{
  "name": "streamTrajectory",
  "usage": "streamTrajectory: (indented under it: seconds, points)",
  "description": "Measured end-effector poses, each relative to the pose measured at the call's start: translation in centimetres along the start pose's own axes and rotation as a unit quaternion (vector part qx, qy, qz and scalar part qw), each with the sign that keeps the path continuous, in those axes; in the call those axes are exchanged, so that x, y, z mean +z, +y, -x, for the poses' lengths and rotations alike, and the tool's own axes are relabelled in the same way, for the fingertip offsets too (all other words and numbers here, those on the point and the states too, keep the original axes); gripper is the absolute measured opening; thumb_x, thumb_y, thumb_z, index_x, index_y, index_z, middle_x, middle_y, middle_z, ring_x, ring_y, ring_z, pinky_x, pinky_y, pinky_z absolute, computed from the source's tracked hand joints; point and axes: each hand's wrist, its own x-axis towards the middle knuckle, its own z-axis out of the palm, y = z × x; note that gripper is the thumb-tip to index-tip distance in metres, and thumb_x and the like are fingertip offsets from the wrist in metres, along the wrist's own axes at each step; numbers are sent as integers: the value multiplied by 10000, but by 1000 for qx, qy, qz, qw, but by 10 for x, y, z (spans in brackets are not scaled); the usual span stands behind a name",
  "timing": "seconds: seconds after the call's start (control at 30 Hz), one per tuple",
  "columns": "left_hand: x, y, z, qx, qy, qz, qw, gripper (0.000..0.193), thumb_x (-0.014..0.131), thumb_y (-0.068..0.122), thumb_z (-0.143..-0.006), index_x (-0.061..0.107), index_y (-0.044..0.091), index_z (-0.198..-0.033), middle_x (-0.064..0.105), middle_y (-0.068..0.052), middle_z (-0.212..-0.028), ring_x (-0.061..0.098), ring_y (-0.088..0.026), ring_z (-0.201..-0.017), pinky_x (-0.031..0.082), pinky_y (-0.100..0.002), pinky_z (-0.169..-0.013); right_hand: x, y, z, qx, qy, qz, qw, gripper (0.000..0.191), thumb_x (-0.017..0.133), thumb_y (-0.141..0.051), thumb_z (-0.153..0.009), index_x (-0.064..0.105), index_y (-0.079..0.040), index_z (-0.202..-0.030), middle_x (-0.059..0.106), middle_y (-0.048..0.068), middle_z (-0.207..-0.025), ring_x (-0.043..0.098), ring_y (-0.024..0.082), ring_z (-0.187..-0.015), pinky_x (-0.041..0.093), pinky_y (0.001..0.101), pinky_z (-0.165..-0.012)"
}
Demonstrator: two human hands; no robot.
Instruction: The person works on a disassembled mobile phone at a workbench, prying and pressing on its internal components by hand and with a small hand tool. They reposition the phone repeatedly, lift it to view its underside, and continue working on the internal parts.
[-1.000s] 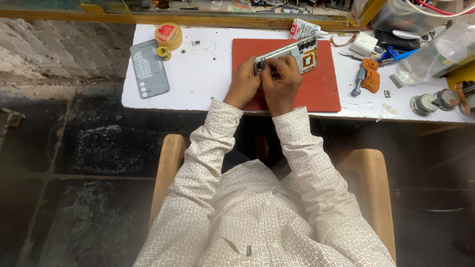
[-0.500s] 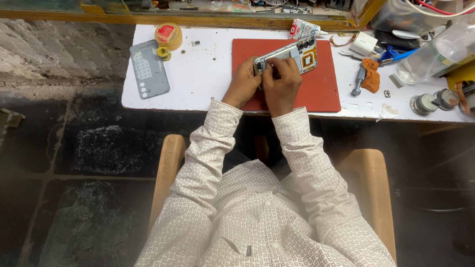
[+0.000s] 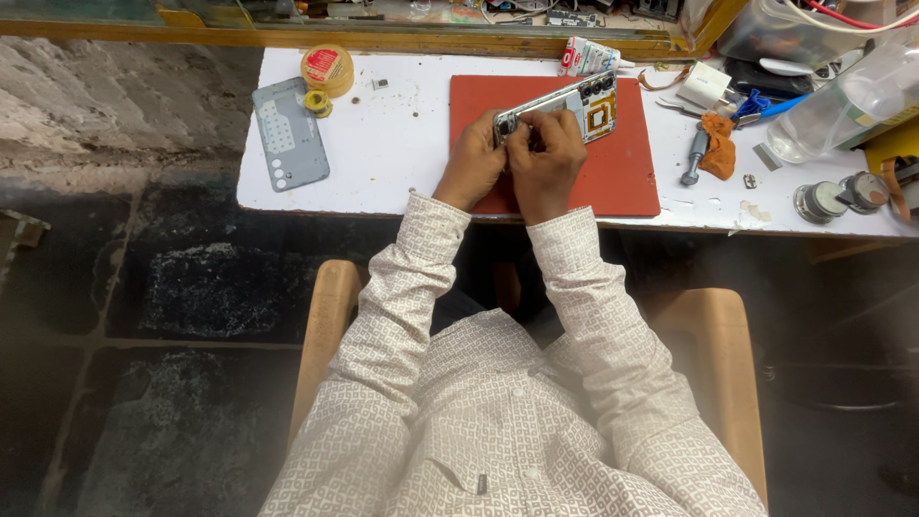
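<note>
White worktable (image 3: 402,153) spans the upper frame, a red mat (image 3: 627,172) at upper centre; over it the left hand (image 3: 471,165) and right hand (image 3: 548,163) both grip an opened phone (image 3: 574,103), fingers closed on its lower end; a grey back cover (image 3: 289,146) lies at upper left.

A small white-and-red tube package (image 3: 586,56) lies behind the red mat (image 3: 627,168).

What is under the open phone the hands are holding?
A red mat lies on the white table under the phone. The hands hide the mat below the phone's near end.
</note>
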Motion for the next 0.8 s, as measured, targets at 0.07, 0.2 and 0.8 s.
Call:
streamTrajectory:
  seconds: [0.07,0.2,0.8]
  points:
    - [0,0,0,-6,6,-25,1000,104,626,29,-996,624,2,-1096,673,-6,-943,611,-76,-844,529,-235,-752,1,1,-1,5,0,15,1000,84,722,2,-888,743,16,-968,645,107,-909,667,209,-725,555,325,-644]
    - [-1,-1,0,2,10,-56,998,75,630,29,-1010,635,-1,-1079,665,-9,-923,600,-81,-834,530,-236,-752,2,3,-1,1,7,10,1000,76,723,-4,-887,739,9,-960,649,98,-898,671,199,-722,561,314,-642]
    - [-2,-7,0,-7,6,-34,999,95,636,44,-1033,632,-3,-1116,652,-2,-922,581,-79,-829,511,-247,-740,-3,2,-3,-20,-9,-20,1000,74,743,22,-865,739,3,-937,642,90,-846,643,190,-711,521,322,-643]
